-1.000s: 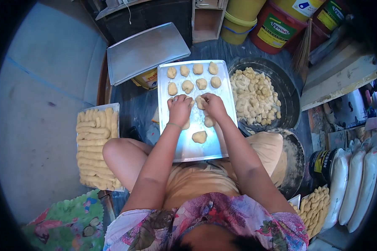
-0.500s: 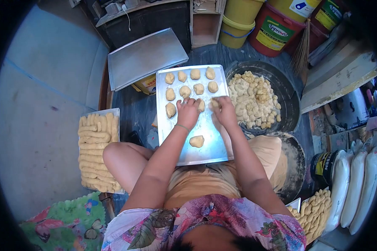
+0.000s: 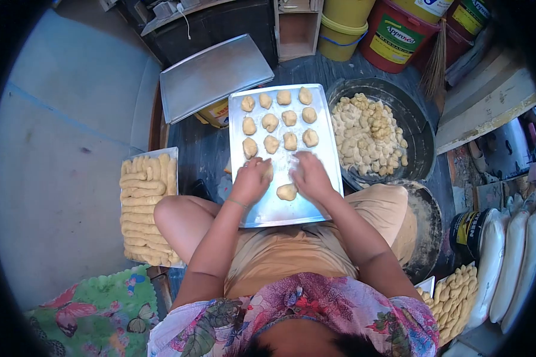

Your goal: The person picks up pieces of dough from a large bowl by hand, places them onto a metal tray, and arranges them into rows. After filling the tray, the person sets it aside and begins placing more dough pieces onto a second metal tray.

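A metal baking tray [image 3: 259,214] lies across my lap, with rows of round dough pieces [image 3: 289,141] on its far part. My left hand [image 3: 251,180] is closed around a dough ball [image 3: 268,172], which shows past its fingertips at the tray's left side. On the right side of the tray, my right hand [image 3: 312,178] reaches in with its fingers apart and slightly blurred; nothing shows between them. Just below those fingers a single larger dough piece [image 3: 286,191] rests on the bare metal.
Right of the tray, a wide black basin [image 3: 420,128] holds a heap of floury dough chunks [image 3: 369,134]. A tray of long dough strips [image 3: 146,208] is at my left. An upturned metal tray [image 3: 217,74] lies ahead, with margarine buckets [image 3: 393,38] behind. Filled plastic bags [image 3: 512,256] stand at right.
Both hands have drawn back toward me from the third row, where the dough balls they were touching now sit uncovered. My left hand now holds another ball. The view has shifted slightly.
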A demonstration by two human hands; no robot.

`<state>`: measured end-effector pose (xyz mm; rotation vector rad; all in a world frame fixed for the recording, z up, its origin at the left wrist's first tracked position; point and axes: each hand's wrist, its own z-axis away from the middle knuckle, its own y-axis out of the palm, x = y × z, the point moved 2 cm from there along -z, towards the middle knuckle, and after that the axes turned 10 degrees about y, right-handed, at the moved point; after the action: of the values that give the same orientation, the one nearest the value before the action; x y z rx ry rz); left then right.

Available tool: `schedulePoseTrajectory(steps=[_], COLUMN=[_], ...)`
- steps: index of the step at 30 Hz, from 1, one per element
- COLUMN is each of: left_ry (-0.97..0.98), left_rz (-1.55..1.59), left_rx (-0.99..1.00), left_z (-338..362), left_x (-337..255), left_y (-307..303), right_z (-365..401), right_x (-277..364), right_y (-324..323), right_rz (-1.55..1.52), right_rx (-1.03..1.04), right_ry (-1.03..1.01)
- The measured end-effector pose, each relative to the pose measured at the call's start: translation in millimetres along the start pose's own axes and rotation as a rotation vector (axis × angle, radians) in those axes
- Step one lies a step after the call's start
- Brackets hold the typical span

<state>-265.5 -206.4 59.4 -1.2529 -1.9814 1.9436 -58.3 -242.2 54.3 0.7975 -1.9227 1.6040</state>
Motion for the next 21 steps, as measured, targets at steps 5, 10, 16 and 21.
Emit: schedulePoseTrajectory(steps=[5, 10, 16, 21], left_ry=[-0.118, -0.271, -0.221, -0.284], left_rz=[-0.081, -0.259, -0.051, -0.072], left_rx=[0.125, 0.229, -0.004, 0.077], left_z=[9, 4, 14, 13], left_x=[3, 1, 6, 5], left_y=[2, -11, -1, -4], right_z=[38, 14, -10, -16], right_x=[19, 24, 16, 17], right_y=[14, 18, 47, 51], right_rz=[0.102, -0.172, 0.010, 0.011], right_rx=[0.422, 0.110, 0.111, 0.133], right_ry=[-0.001, 0.174, 0.219, 0.247])
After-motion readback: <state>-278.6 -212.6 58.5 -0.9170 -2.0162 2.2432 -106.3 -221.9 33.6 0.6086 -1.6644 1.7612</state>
